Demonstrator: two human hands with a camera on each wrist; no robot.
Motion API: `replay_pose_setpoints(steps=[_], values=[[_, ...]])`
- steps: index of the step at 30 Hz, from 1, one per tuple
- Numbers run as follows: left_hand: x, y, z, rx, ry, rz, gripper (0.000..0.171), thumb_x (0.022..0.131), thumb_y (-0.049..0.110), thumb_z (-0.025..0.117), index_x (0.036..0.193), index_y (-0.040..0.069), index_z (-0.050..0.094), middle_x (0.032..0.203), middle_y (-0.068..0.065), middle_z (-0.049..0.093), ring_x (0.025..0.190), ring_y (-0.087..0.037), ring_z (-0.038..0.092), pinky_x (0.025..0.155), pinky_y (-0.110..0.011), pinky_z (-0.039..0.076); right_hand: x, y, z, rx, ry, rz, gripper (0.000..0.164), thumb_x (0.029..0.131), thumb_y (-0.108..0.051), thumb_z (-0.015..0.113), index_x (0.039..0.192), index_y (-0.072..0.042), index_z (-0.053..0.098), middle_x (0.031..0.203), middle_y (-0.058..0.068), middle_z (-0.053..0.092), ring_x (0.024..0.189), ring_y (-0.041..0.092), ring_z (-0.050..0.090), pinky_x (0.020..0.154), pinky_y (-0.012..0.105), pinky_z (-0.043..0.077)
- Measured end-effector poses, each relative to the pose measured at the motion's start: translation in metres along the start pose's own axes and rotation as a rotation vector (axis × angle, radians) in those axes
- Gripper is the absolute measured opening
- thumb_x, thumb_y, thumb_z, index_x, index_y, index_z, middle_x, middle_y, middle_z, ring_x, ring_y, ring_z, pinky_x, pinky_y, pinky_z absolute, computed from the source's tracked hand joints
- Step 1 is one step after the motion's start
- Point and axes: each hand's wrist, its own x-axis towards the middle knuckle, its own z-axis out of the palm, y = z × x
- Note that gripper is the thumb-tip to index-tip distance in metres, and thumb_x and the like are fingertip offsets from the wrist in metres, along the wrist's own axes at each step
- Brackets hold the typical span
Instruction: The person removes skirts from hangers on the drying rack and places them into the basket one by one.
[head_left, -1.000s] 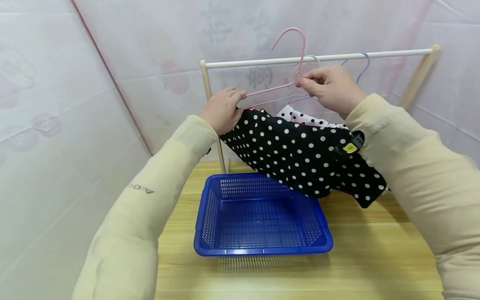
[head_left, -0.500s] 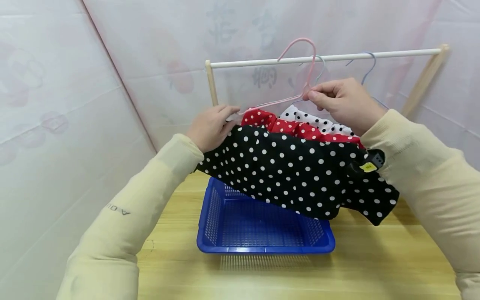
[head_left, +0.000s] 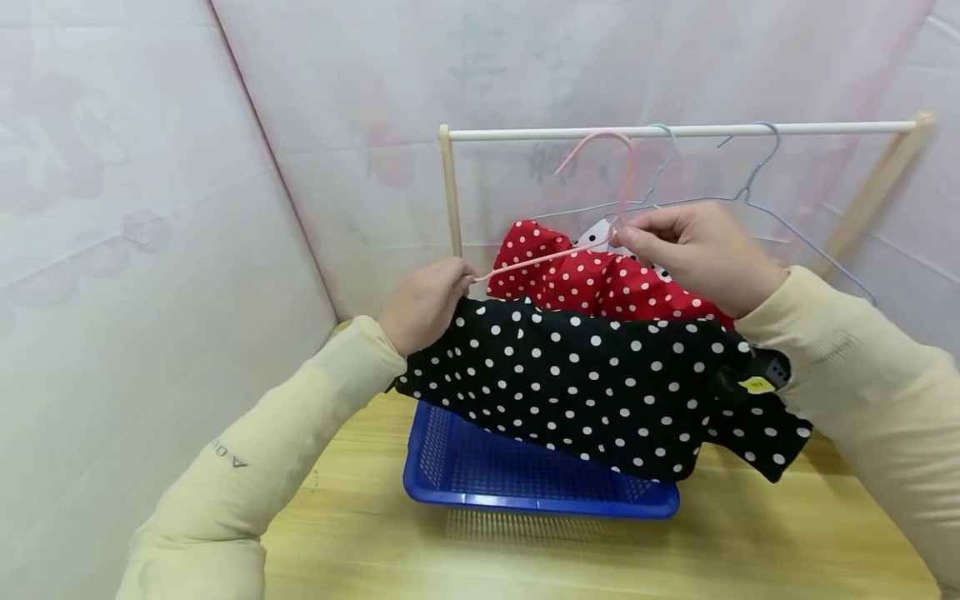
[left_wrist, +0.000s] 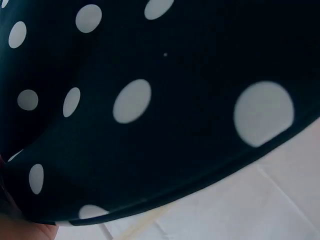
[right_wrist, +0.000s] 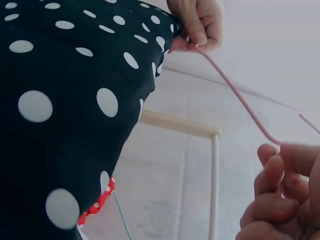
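A pink hanger (head_left: 542, 260) is held between both hands, its hook overlapping the rack's rail in the head view. My right hand (head_left: 693, 250) pinches it at the neck below the hook. At its left end, my left hand (head_left: 427, 304) grips the hanger's tip together with a black garment with white dots (head_left: 577, 387). The garment hangs below the hanger and fills most of the left wrist view. In the right wrist view the left hand (right_wrist: 197, 25) pinches the hanger end at the cloth, and the right hand (right_wrist: 280, 195) curls round the neck.
Behind hang a red dotted garment (head_left: 577, 279) and a white dotted one (head_left: 596, 235), partly hidden. A green hanger hook (head_left: 663, 158) and a blue hanger (head_left: 802, 229) are on the white rail (head_left: 525, 134). Under the black garment a blue basket (head_left: 540, 502) stands on the wooden table (head_left: 360, 517).
Both hands have moved down with the pink hanger and black garment, the left also leftward. More of the red dotted garment and the blue hanger shows, and the black cloth covers more of the basket.
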Motion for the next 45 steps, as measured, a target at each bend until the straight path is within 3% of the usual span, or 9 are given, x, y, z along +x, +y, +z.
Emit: replay_pose_setpoints(steps=[9, 15, 19, 24, 29, 33, 45], values=[[-0.015, 0.007, -0.005, -0.009, 0.055, 0.029, 0.006, 0.096, 0.000, 0.054, 0.091, -0.002, 0.056, 0.073, -0.007, 0.053, 0.062, -0.019, 0.048, 0.057, -0.029, 0.046, 0.007, -0.006, 0.004, -0.027, -0.129, -0.116, 0.019, 0.098, -0.029, 0.057, 0.092, -0.018, 0.072, 0.067, 0.009, 0.053, 0.060, 0.021, 0.045, 0.052, 0.029, 0.039], [-0.015, 0.012, -0.006, 0.005, 0.060, 0.049, 0.003, 0.094, -0.001, 0.056, 0.091, -0.002, 0.056, 0.073, -0.007, 0.056, 0.060, -0.019, 0.048, 0.056, -0.029, 0.046, 0.009, -0.011, 0.004, -0.021, -0.213, -0.187, 0.019, 0.100, -0.022, 0.053, 0.099, -0.014, 0.070, 0.067, 0.009, 0.051, 0.057, 0.020, 0.043, 0.049, 0.030, 0.038], [-0.016, 0.014, -0.006, -0.002, 0.058, 0.050, 0.007, 0.097, 0.002, 0.053, 0.092, -0.002, 0.057, 0.075, -0.008, 0.058, 0.061, -0.018, 0.050, 0.058, -0.029, 0.048, 0.007, -0.013, 0.004, -0.087, -0.209, -0.218, 0.017, 0.099, -0.020, 0.055, 0.099, -0.012, 0.070, 0.065, 0.006, 0.050, 0.056, 0.018, 0.042, 0.049, 0.028, 0.036], [-0.016, 0.016, -0.007, -0.008, 0.059, 0.061, 0.001, 0.092, -0.003, 0.058, 0.093, -0.002, 0.057, 0.079, -0.010, 0.062, 0.063, -0.019, 0.053, 0.060, -0.031, 0.050, 0.004, -0.011, 0.003, -0.152, -0.179, -0.267, 0.014, 0.097, -0.018, 0.058, 0.091, -0.014, 0.070, 0.061, 0.000, 0.048, 0.051, 0.015, 0.040, 0.046, 0.026, 0.034], [-0.016, 0.015, -0.011, -0.027, 0.049, 0.065, 0.009, 0.094, -0.004, 0.054, 0.100, -0.003, 0.061, 0.089, -0.012, 0.066, 0.075, -0.020, 0.061, 0.072, -0.032, 0.054, 0.005, -0.008, 0.003, -0.167, -0.136, -0.313, 0.013, 0.097, -0.016, 0.059, 0.087, -0.013, 0.068, 0.060, -0.001, 0.046, 0.051, 0.014, 0.039, 0.044, 0.025, 0.032], [-0.022, 0.011, -0.014, -0.046, 0.052, 0.059, 0.015, 0.093, -0.003, 0.055, 0.105, -0.003, 0.064, 0.096, -0.012, 0.067, 0.085, -0.021, 0.064, 0.080, -0.033, 0.054, 0.004, -0.006, 0.005, -0.187, -0.111, -0.298, 0.013, 0.096, -0.018, 0.060, 0.088, -0.012, 0.068, 0.061, 0.000, 0.048, 0.054, 0.015, 0.041, 0.046, 0.024, 0.033], [-0.040, 0.005, -0.018, 0.025, 0.078, -0.065, 0.019, 0.094, 0.008, 0.059, 0.109, -0.002, 0.064, 0.095, -0.011, 0.064, 0.078, -0.021, 0.056, 0.070, -0.034, 0.050, 0.003, -0.001, 0.006, -0.186, -0.103, -0.271, 0.015, 0.098, -0.019, 0.058, 0.088, -0.013, 0.068, 0.061, 0.002, 0.047, 0.055, 0.016, 0.041, 0.047, 0.025, 0.034]])
